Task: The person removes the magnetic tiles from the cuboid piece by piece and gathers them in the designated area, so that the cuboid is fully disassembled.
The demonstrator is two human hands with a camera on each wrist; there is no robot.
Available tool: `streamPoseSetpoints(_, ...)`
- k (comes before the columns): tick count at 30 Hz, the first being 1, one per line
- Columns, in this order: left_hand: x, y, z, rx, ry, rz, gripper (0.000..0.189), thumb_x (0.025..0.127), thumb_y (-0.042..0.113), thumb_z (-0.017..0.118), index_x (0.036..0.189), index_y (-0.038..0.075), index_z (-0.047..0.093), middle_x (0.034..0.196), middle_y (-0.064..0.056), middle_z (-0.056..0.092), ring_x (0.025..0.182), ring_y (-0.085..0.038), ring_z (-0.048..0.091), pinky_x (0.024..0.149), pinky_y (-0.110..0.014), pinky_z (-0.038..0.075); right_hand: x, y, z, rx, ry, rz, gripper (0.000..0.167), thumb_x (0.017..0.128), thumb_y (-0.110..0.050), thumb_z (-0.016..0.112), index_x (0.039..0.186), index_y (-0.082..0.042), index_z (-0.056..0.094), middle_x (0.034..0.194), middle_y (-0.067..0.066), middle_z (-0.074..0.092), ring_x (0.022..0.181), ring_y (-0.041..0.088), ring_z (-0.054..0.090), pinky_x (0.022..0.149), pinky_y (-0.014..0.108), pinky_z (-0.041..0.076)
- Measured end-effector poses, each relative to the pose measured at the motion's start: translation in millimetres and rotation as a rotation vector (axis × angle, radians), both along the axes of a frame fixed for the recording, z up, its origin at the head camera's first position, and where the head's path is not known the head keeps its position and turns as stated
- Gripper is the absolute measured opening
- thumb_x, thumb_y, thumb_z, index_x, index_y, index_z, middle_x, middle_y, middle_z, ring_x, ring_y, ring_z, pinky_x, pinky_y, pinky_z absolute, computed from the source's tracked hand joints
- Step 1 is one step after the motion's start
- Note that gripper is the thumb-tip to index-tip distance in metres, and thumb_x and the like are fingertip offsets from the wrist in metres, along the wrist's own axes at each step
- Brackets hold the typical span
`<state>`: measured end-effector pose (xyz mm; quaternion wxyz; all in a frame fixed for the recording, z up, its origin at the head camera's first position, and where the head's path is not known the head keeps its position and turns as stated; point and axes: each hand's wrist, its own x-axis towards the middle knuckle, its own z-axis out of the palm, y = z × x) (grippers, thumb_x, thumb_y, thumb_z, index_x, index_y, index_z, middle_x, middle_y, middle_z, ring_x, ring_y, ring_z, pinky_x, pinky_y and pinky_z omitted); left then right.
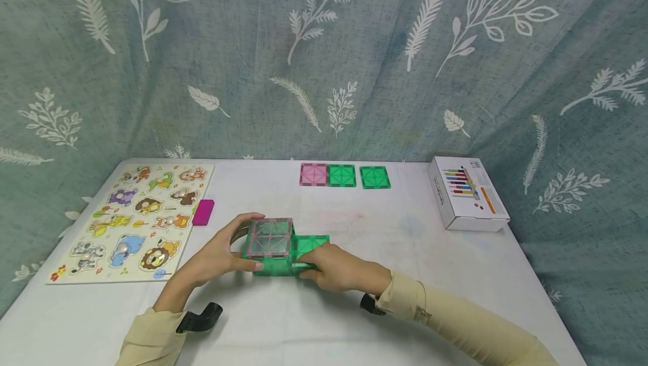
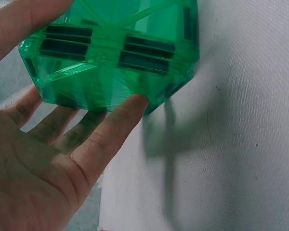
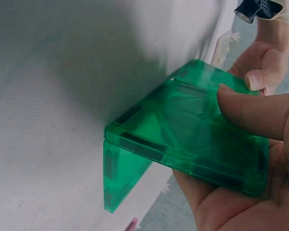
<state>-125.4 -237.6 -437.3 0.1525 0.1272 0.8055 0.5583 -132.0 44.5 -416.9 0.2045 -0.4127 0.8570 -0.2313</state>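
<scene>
A box built of green magnetic tiles with a pink tile (image 1: 270,237) on top stands on the table. My left hand (image 1: 221,253) grips it from the left, thumb at the near side and fingers behind. In the left wrist view, fingers (image 2: 108,134) touch the box's green walls (image 2: 106,53). My right hand (image 1: 340,267) pinches a green magnetic tile (image 3: 183,130) at the box's right side, with the thumb on one face and fingers on the other. Another green tile (image 3: 119,179) joins that one at an angle along its edge.
At the back lie a pink tile (image 1: 314,175) and two green tiles (image 1: 375,177). An animal puzzle board (image 1: 172,208) is on the left, a magenta block (image 1: 203,212) by its edge. A white box (image 1: 468,194) sits at the back right.
</scene>
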Motion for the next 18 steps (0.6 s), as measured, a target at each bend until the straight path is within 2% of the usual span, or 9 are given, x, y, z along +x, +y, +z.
streamPoseSetpoints(4,0.0,-0.1,-0.1,0.006,-0.006,0.001,0.099,0.071,0.016,0.091,0.152,0.021,0.033,0.160,-0.014,0.031,0.154,-0.048,0.015,0.094,-0.036,0.055,1.8,0.6,-1.9,0.008,0.019,-0.009,0.026,0.100,-0.017,0.062,0.124,-0.010,0.071,0.115,0.001,0.075,0.086,-0.001,0.066,0.077,0.015,0.050)
streamPoseSetpoints(8,0.2,1.0,0.8,0.000,0.001,-0.001,0.099,0.072,0.015,0.091,0.152,0.017,0.032,0.161,-0.015,0.030,0.153,-0.049,0.014,0.094,-0.038,0.054,3.7,2.3,-4.6,0.007,0.027,-0.023,0.029,0.100,-0.018,0.062,0.127,-0.011,0.069,0.120,0.001,0.074,0.100,0.004,0.070,0.086,0.019,0.054)
streamPoseSetpoints(12,0.8,1.4,1.8,0.002,-0.001,0.003,0.098,0.072,0.014,0.090,0.152,0.018,0.033,0.160,-0.015,0.030,0.153,-0.049,0.014,0.094,-0.038,0.055,6.0,4.4,-6.1,-0.001,0.035,-0.016,0.028,0.100,-0.018,0.062,0.126,-0.012,0.070,0.121,-0.001,0.074,0.106,0.005,0.070,0.091,0.022,0.055)
streamPoseSetpoints(18,2.0,0.6,3.1,-0.002,0.000,0.003,0.097,0.073,0.014,0.090,0.152,0.019,0.033,0.159,-0.018,0.032,0.153,-0.050,0.015,0.093,-0.037,0.055,9.2,7.5,-6.0,-0.019,0.033,0.018,0.027,0.099,-0.017,0.064,0.124,-0.012,0.072,0.120,-0.003,0.074,0.107,0.003,0.069,0.091,0.019,0.054)
